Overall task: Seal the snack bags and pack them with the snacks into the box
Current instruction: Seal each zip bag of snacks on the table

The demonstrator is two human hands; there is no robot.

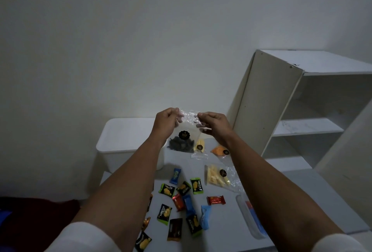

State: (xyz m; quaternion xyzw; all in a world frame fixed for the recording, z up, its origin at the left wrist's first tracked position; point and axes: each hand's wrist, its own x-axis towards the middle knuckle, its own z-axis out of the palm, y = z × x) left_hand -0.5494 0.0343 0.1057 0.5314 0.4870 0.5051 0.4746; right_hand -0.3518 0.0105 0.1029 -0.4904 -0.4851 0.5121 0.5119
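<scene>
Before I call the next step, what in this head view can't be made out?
- Inside of the white box: hidden by the low angle and the left hand.
- Seal state of the clear snack bag: top edge covered by both hands; the right hand pinches it.
- Lidded container at right: partly behind the right forearm.
- Bag sticker text: too small.
- Lowest green wrappers: partly hidden by the left arm.

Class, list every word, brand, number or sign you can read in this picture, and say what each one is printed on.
"Nextar": on the green snack packets, e.g. one at the middle of the pile.
Blue packet: white lettering, too blurred to read.
Round black label on the held bag: gold print, too small to read.
Black labels on the other clear bags: unreadable.
Red packets and brown packet: print too blurred.
</scene>
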